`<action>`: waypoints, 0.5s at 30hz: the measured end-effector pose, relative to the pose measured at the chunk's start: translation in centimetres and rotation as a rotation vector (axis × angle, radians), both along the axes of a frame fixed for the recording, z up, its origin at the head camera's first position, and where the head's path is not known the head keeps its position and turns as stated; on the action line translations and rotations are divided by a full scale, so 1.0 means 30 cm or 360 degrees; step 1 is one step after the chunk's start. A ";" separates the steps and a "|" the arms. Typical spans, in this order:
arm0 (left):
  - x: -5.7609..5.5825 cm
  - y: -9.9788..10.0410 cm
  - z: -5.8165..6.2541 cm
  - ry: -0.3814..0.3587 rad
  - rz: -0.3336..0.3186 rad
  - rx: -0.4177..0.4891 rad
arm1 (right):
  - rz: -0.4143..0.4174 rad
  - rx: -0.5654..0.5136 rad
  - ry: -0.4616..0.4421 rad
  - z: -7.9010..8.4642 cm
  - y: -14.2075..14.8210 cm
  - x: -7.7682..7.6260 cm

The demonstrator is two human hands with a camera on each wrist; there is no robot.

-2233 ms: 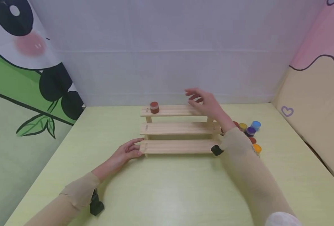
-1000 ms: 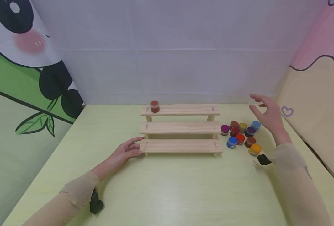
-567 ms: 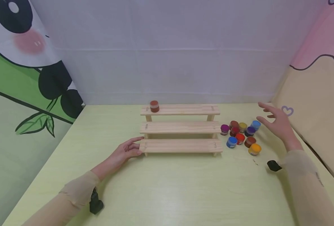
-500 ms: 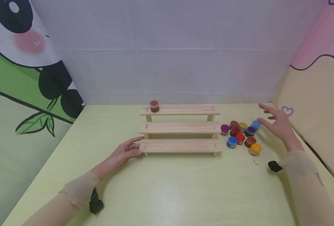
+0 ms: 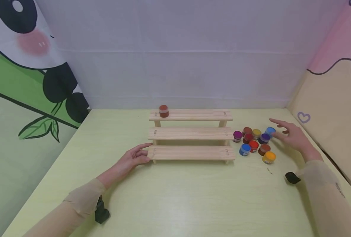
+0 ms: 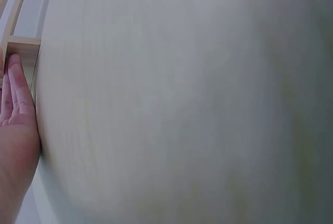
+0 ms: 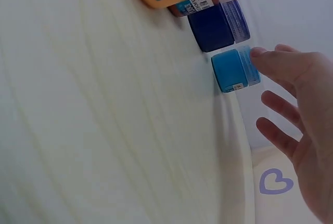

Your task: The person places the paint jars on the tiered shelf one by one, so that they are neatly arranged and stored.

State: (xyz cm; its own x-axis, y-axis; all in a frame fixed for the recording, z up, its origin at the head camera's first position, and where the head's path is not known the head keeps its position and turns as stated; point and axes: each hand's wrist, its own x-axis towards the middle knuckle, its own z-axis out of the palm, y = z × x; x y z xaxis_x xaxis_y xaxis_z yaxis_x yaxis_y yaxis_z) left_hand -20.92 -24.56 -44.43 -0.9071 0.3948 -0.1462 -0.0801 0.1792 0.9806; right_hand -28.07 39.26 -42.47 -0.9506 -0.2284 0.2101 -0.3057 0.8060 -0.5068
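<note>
A three-step wooden display stand (image 5: 190,133) stands on the table, with one brown-red paint jar (image 5: 163,111) at the left of its top step. My left hand (image 5: 133,156) touches the left end of the bottom step; in the left wrist view its fingers (image 6: 18,86) lie straight against the stand's leg. To the right of the stand, my right hand (image 5: 294,136) is at a light-blue paint jar (image 7: 231,70), thumb tip right at the lid. Its index finger is stretched out behind the jar, and the other fingers are loosely bent, spread apart.
Several more paint jars cluster right of the stand, among them purple (image 5: 237,136), yellow (image 5: 256,134), dark blue (image 5: 264,138), red (image 5: 253,145), blue (image 5: 245,149) and orange (image 5: 269,157). A white cloth (image 5: 175,65) backs the table, with printed panels at both sides.
My right hand has moved from above the top step over to the right, then down to the light-blue jar. My left hand has stayed at the stand.
</note>
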 end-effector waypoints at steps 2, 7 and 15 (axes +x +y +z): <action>-0.001 0.000 0.001 0.0001 0.0001 -0.0001 | -0.0010 -0.0006 -0.0058 -0.003 0.000 -0.002; 0.000 0.000 0.002 0.0000 -0.0007 0.0007 | -0.0012 -0.0008 -0.0140 -0.004 -0.002 -0.006; 0.002 0.003 0.001 -0.0002 0.0003 0.0004 | -0.0013 0.0047 -0.0159 -0.012 -0.009 -0.001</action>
State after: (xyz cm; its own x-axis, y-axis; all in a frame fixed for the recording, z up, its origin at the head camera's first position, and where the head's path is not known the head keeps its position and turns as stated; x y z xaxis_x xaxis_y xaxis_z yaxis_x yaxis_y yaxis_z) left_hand -20.87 -24.46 -44.39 -0.9077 0.3933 -0.1464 -0.0817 0.1767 0.9809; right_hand -28.09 38.99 -42.83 -0.9684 -0.2250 0.1075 -0.2480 0.8234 -0.5103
